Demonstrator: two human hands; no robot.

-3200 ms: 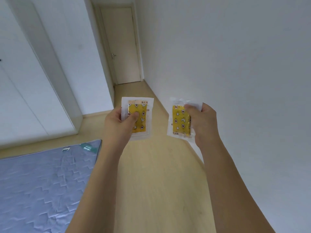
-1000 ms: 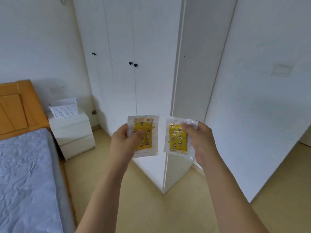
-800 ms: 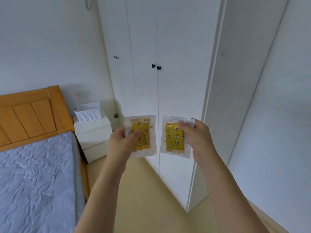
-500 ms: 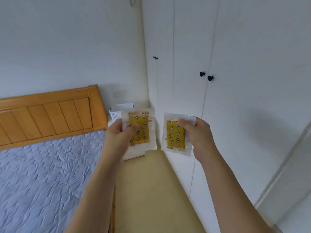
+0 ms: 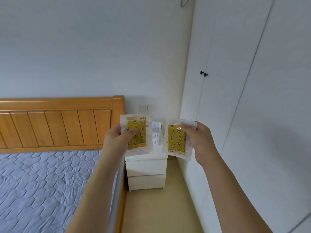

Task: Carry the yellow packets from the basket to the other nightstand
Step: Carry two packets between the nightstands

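Holding one yellow packet apiece, both hands are raised side by side in front of the person. The left hand (image 5: 117, 140) pinches the left yellow packet (image 5: 136, 134) with the thumb pressed across its printed face and the fingers behind its left edge. The right hand (image 5: 200, 142) pinches the right yellow packet (image 5: 176, 140) the same way, thumb on the front near the top right corner, fingers curled behind. Both packets stand roughly upright, clear-bordered, with a star and moon pattern, a small gap between them. Through that gap shows a white perforated basket (image 5: 155, 135) standing on a white nightstand (image 5: 146, 172) with two drawers, which sits in the corner between the wooden headboard (image 5: 55, 125) and the white wardrobe (image 5: 235, 98). A bed with a blue quilted mattress (image 5: 42, 182) fills the lower left. On the wall above the nightstand is a socket and switch plate (image 5: 147, 108). Two small black knobs (image 5: 203, 74) sit on the wardrobe doors
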